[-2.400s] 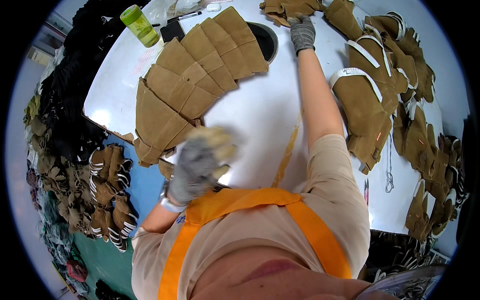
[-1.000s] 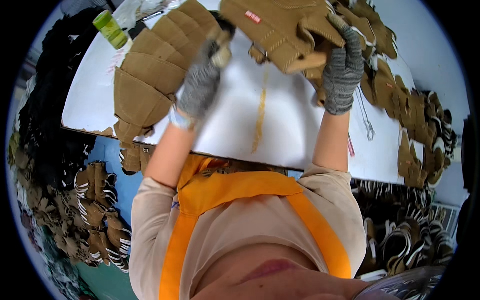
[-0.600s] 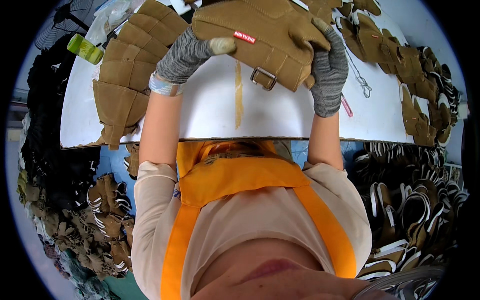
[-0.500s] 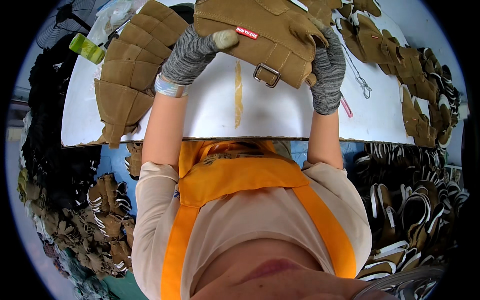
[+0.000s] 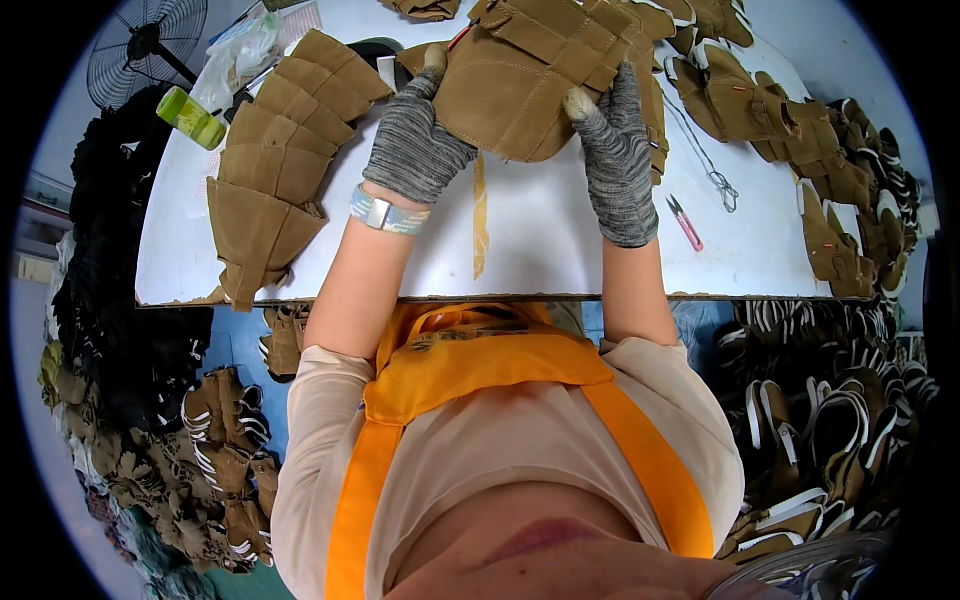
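We had just turned the brown shoe upper (image 5: 510,105): its buckle had left view and its rounded end faced us, exposing that stitching to the work. Our left hand (image 5: 420,145) and right hand (image 5: 615,160) gripped opposite sides, over the bench (image 5: 545,245).

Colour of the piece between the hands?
The held piece is brown, tan-stitched; best seen in the head view.
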Demonstrator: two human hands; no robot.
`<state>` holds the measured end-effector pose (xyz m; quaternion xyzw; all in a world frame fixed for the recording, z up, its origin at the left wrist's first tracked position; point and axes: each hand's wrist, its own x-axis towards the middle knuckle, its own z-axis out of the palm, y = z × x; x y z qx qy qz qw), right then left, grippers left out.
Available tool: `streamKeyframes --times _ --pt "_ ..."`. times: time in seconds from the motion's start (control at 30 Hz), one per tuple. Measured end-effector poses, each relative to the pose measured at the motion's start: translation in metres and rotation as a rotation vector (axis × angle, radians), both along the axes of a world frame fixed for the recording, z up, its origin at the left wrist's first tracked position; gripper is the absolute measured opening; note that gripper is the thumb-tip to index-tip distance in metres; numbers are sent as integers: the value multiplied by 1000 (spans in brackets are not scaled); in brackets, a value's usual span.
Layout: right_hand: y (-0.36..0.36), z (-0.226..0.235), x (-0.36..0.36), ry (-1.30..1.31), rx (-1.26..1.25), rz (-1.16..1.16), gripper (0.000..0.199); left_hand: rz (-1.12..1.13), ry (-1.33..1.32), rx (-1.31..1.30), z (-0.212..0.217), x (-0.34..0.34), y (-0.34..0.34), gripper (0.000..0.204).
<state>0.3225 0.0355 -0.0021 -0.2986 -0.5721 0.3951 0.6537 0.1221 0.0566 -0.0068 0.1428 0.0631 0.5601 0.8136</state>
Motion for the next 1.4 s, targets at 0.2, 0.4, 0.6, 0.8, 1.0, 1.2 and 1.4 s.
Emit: streamKeyframes --times 0.2,0.4,0.6,0.8,1.0,1.2,1.4 --pt "-18 3 -7 -110 -44 20 101 76 237 43 -6 11 3 45" --pt "-12 -5 -7 -110 -71 8 98 188 195 -47 -7 38 -23 48" --pt "-20 -2 2 -121 -132 -66 95 122 129 -48 -15 42 -23 51" --pt "-21 -6 16 -227 -142 -137 95 124 132 -33 -12 52 -24 55" --pt "-18 -18 21 -206 -122 -165 93 154 179 42 -13 50 -24 56" --pt "-12 -26 19 91 -120 -116 85 41 31 117 -20 38 -19 54" --pt "0 -41 52 437 -609 371 97 -25 149 396 -45 -9 -14 60"
